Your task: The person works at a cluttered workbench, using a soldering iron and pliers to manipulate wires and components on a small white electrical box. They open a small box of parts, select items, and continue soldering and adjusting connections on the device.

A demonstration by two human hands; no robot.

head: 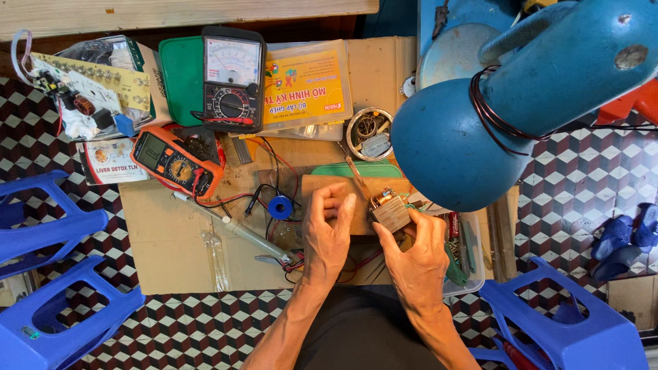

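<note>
- Right hand [419, 257] closed around a small boxy part [391, 213] with a brown, layered metal body and coppery top, held upright just above the tabletop, thumb pressed against its near side.
- Left hand [327, 233] beside it, fingers curled loosely inward, gripping nothing visible; whether the fingertips touch the part cannot be told.
- Under both hands, a flat sheet of brown cardboard [171, 240], matte and creased, spread over the checkered tile floor [192, 322].
- Near the left hand: one small blue ring-shaped spool [280, 207], and one pen-like soldering iron [233, 225] with a pale handle lying slantwise, red and black leads tangled about it.
- Farther left: two meters, counted — one orange-cased digital multimeter [175, 161], one black analogue meter [232, 79] with a white dial face.
- Behind them: one green plastic lid [179, 79], one clear flat plastic box [307, 85] with a yellow card inside, and one round metal tin [369, 133] holding small bits.
- Top left: one long circuit board [86, 85], yellowish, studded with components.
- Right of the hands: one clear plastic tray [466, 257] of small tools.
- Overhead at right: one blue enamelled desk lamp [480, 116], rounded shade, dark red wire wound around its neck.
- At the edges: three blue plastic stools, two at left [48, 274], one at lower right [569, 322].
</note>
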